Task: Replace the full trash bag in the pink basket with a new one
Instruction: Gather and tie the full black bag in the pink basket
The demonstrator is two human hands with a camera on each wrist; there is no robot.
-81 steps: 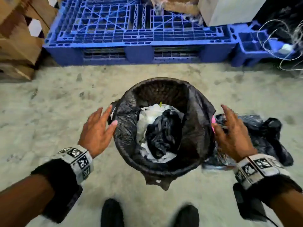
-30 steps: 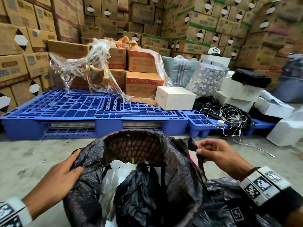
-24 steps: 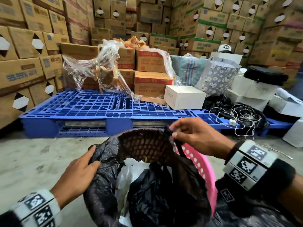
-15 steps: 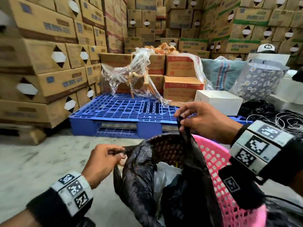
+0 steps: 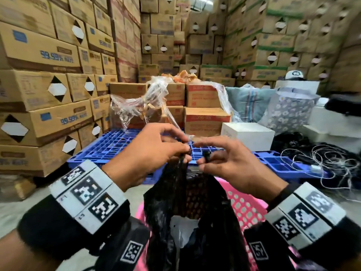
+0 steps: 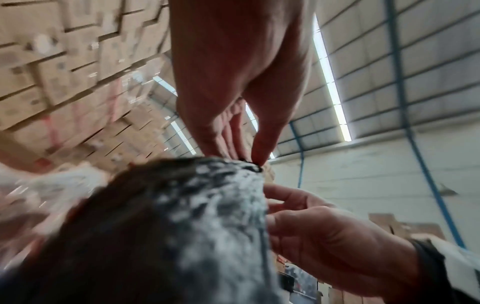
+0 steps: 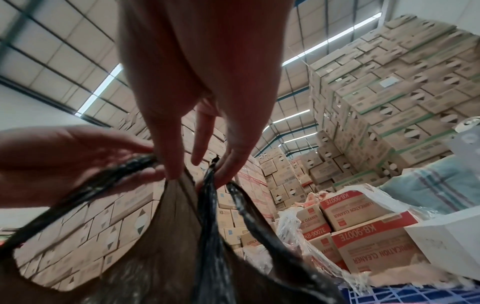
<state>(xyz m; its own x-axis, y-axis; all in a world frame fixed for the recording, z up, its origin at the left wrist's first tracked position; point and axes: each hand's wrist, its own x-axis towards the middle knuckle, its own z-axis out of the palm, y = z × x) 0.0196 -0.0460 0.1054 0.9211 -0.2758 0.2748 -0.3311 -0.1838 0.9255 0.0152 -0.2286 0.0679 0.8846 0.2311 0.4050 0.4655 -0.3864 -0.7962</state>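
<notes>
The pink basket point(image 5: 246, 204) stands low in the head view, its mesh wall bare on the right. The full black trash bag point(image 5: 181, 208) rises out of it, with white rubbish point(image 5: 180, 229) showing inside. My left hand point(image 5: 185, 152) pinches one gathered edge of the bag. My right hand point(image 5: 203, 158) pinches the other edge, a few centimetres away. In the left wrist view, thumb and fingers of the left hand point(image 6: 255, 162) close on the bag point(image 6: 182, 226). In the right wrist view, the right hand point(image 7: 215, 170) nips a black strip of the bag point(image 7: 205, 205).
A blue pallet point(image 5: 105, 147) lies just beyond the basket, carrying boxes wrapped in loose clear film point(image 5: 154, 106) and a white box point(image 5: 248, 134). Stacked cardboard boxes point(image 5: 48, 79) wall in the left and back. Tangled cables point(image 5: 324, 161) lie on the right, concrete floor point(image 5: 11, 210) on the left.
Both hands pulled the bag's edges off the basket rim, lifted them and brought them together above the basket. The left hand moved right, and the pink wall became bare.
</notes>
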